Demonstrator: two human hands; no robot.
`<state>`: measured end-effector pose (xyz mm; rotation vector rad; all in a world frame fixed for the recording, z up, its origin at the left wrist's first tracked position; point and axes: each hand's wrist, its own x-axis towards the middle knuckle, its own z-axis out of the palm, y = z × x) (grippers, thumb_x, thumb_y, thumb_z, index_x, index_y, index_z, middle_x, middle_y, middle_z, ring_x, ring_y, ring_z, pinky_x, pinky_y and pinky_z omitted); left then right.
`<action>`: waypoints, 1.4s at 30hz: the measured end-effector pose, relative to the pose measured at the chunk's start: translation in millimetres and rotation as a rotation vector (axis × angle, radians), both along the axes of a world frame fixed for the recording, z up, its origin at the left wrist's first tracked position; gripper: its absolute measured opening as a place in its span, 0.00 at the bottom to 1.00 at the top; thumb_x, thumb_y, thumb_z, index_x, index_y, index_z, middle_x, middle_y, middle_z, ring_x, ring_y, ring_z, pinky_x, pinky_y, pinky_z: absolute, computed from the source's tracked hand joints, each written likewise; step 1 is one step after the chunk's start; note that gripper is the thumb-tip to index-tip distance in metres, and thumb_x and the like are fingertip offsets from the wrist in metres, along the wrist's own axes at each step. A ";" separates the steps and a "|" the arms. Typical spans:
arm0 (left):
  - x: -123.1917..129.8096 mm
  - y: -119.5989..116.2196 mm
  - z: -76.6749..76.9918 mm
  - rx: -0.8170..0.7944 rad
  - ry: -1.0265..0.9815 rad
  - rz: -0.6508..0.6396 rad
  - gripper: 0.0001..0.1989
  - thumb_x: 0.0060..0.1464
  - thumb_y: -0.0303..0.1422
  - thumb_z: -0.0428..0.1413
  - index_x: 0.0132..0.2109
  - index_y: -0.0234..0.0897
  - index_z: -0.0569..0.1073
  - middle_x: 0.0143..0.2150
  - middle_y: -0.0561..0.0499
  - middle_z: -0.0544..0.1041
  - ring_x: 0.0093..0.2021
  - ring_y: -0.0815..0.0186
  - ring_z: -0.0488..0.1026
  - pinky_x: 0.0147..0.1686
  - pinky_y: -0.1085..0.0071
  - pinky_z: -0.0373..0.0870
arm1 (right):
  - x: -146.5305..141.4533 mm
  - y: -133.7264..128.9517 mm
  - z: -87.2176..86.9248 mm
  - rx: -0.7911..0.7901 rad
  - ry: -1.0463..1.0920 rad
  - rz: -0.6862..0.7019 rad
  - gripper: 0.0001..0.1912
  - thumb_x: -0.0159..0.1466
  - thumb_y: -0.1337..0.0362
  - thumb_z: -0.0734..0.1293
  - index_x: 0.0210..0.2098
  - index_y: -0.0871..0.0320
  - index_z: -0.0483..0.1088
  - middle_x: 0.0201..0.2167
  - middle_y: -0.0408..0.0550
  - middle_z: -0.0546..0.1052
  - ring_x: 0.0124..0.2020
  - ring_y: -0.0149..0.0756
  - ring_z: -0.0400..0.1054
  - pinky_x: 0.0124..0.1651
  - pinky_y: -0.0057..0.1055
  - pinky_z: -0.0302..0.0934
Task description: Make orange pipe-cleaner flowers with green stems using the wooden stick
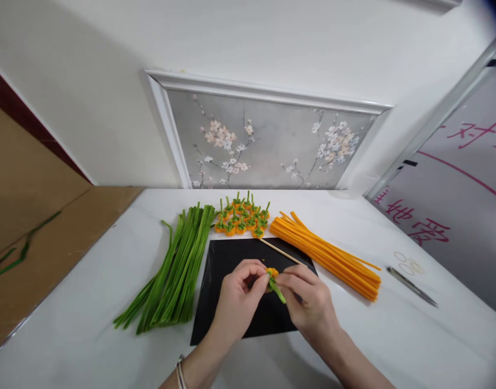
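Over the black mat (209,313), both hands are closed on one small piece. My left hand (235,297) pinches an orange pipe-cleaner ball (272,272) between thumb and forefinger. A short green pipe cleaner (277,292) lies across the ball, its free end pointing down and to the right. My right hand (310,297) pinches at the right side of this green piece; its fingertips partly hide the contact. Behind the mat stand several finished-looking orange balls (242,220) with green leafy tops and upright stems, like little persimmons or pumpkins.
A bundle of green pipe cleaners (177,275) lies left of the mat, a bundle of orange ones (324,254) to the right. One thin wooden stick (282,252) crosses the mat's back edge. Tweezers (412,285) and several pale rings (406,268) sit far right. Cardboard (69,237) borders the left.
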<state>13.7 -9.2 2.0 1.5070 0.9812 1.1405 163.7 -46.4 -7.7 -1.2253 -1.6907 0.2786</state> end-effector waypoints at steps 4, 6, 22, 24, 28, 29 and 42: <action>-1.6 2.1 -0.2 0.037 0.068 0.006 0.07 0.54 0.29 0.55 0.30 0.35 0.74 0.37 0.48 0.73 0.35 0.66 0.73 0.33 0.73 0.71 | 2.6 1.2 0.0 0.024 -0.037 -0.004 0.09 0.65 0.70 0.62 0.36 0.56 0.75 0.34 0.51 0.76 0.35 0.36 0.71 0.39 0.32 0.68; -2.2 1.5 0.0 0.095 0.113 0.026 0.06 0.54 0.28 0.54 0.30 0.35 0.74 0.37 0.48 0.73 0.36 0.66 0.73 0.34 0.73 0.71 | 4.1 1.1 2.7 -0.025 -0.031 0.032 0.08 0.65 0.69 0.62 0.37 0.56 0.74 0.35 0.50 0.76 0.35 0.36 0.71 0.39 0.31 0.69; -2.0 -0.8 10.8 -0.575 -0.283 -0.122 0.07 0.46 0.33 0.63 0.29 0.33 0.76 0.31 0.50 0.73 0.31 0.69 0.72 0.35 0.69 0.75 | 22.7 3.4 6.8 0.415 -0.597 0.188 0.13 0.67 0.74 0.58 0.44 0.57 0.72 0.37 0.52 0.79 0.40 0.40 0.71 0.38 0.36 0.64; -3.9 -0.4 11.4 -0.355 -0.191 -0.101 0.06 0.50 0.32 0.60 0.29 0.34 0.75 0.34 0.48 0.74 0.33 0.67 0.72 0.34 0.71 0.74 | 21.8 4.2 7.6 0.391 -0.471 0.173 0.11 0.67 0.73 0.60 0.43 0.55 0.72 0.37 0.50 0.79 0.39 0.40 0.72 0.39 0.36 0.65; -9.5 -0.6 11.1 0.297 0.090 -0.005 0.05 0.56 0.26 0.54 0.33 0.37 0.74 0.40 0.47 0.73 0.39 0.66 0.73 0.35 0.74 0.71 | 11.8 5.1 8.5 -0.055 0.173 0.095 0.07 0.68 0.64 0.61 0.36 0.56 0.69 0.27 0.47 0.76 0.24 0.32 0.70 0.27 0.29 0.67; -10.8 -1.1 10.8 0.403 0.135 0.007 0.06 0.57 0.24 0.54 0.35 0.37 0.74 0.40 0.48 0.73 0.39 0.66 0.73 0.36 0.74 0.71 | 8.8 4.8 9.0 -0.209 0.309 0.125 0.10 0.68 0.60 0.60 0.34 0.57 0.68 0.24 0.45 0.74 0.20 0.31 0.68 0.23 0.27 0.66; -6.9 -1.7 4.8 0.374 0.162 -0.005 0.06 0.57 0.24 0.53 0.34 0.37 0.74 0.39 0.48 0.73 0.38 0.67 0.73 0.34 0.76 0.71 | 6.1 1.9 9.7 -0.008 0.055 0.175 0.07 0.65 0.72 0.60 0.33 0.58 0.69 0.31 0.49 0.73 0.31 0.33 0.69 0.34 0.28 0.65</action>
